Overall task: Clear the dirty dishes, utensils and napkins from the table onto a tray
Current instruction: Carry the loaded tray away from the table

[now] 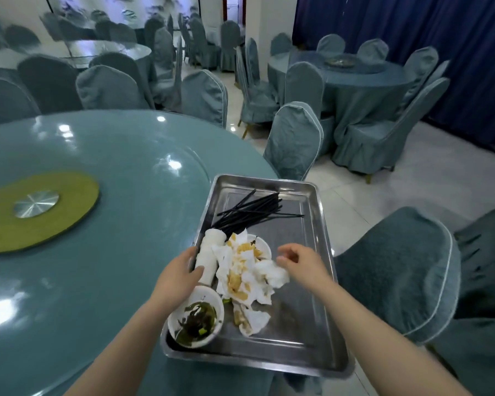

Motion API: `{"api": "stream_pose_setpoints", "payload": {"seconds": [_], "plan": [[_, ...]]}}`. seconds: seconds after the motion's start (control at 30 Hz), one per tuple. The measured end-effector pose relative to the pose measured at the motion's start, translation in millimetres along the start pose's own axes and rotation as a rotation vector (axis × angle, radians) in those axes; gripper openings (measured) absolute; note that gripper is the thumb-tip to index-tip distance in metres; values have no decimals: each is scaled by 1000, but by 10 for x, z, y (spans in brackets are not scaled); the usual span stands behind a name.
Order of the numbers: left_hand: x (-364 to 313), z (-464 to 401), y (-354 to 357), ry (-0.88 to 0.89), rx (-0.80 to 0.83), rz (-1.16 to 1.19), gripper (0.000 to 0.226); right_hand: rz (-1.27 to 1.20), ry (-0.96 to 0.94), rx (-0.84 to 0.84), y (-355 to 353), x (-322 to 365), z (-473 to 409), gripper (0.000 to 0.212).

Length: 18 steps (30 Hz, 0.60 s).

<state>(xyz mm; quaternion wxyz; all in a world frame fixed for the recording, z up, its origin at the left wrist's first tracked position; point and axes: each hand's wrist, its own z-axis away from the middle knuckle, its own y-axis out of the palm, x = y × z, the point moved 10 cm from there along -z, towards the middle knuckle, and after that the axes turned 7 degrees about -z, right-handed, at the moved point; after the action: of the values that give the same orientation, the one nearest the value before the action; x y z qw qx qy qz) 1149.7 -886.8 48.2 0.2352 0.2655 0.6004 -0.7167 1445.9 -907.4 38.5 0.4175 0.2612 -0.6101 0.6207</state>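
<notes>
A steel tray (312,281) rests on the right edge of the round teal table (97,155), partly overhanging it. On the tray lie several black chopsticks (252,210), a stack of white cups (209,252) on its side, a heap of stained white napkins (246,270), a white plate (265,247) under them, and a white bowl (196,318) with dark leftovers. My left hand (180,272) grips the tray's left rim beside the cups. My right hand (297,260) hovers over the napkins with loosely curled fingers, touching the crumpled napkin at its fingertips.
A green disc with a metal hub (36,207) sits at the table's centre under glass. Covered chairs stand close by: one (295,141) beyond the tray, one (397,270) at the right. More tables and chairs fill the room behind.
</notes>
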Motion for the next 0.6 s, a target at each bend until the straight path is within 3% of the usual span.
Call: {"api": "stream_pose_setpoints", "payload": {"seconds": [0.07,0.2,0.37,0.47,0.6], "plan": [[56,-135,35,-43,15,6,56,26,5,28,14,-51,-128,29],[228,-353,119,-125,32,9,51,116,60,-105,-295,-371,-279,27],[394,-552,291,-216,76,-48,43,425,121,-238,-705,-854,-210,37],[432,-637,443,-219,134,-95,39,354,231,-182,-724,-1125,-178,53],[412,-814,501,-227,90,-90,47,160,292,-18,-493,-1326,-162,67]]}}
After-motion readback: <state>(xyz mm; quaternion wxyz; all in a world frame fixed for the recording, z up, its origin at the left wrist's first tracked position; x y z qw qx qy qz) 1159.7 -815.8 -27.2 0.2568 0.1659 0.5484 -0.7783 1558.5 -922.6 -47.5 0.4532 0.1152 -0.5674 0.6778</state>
